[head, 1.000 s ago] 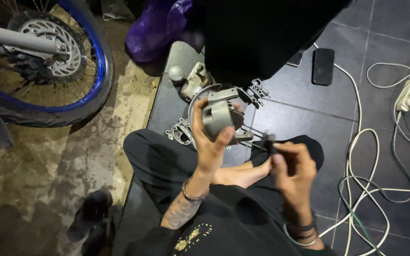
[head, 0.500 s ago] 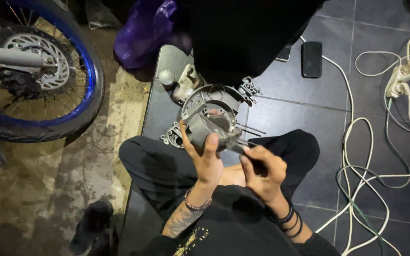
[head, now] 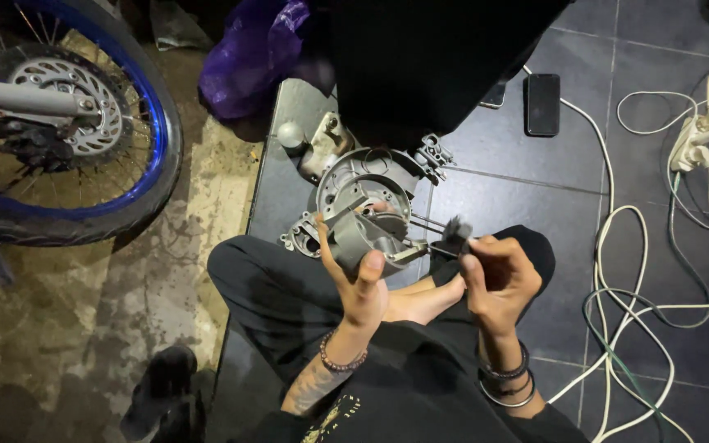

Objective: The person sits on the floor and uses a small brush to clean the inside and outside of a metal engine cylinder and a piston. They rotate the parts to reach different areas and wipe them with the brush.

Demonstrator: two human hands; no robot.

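My left hand (head: 359,283) grips a grey metal cylinder part (head: 364,236), held up over my crossed legs. My right hand (head: 496,277) pinches a small dark tool (head: 455,234) with a thin metal shaft, its tip against the side of the cylinder. Just beyond the cylinder, a round grey engine casing (head: 364,176) lies on the dark tiled floor, with thin studs sticking out toward my right hand. My bare foot (head: 424,299) rests between both wrists.
A blue-rimmed motorcycle wheel (head: 59,123) with brake disc stands at the left. A purple bag (head: 256,57) lies behind the casing. A black phone (head: 542,104) and white cables with a power strip (head: 699,139) cover the right floor. A black shoe (head: 162,385) sits lower left.
My left hand has held the cylinder throughout. My right hand has come in from the right and now has the tool against the cylinder.
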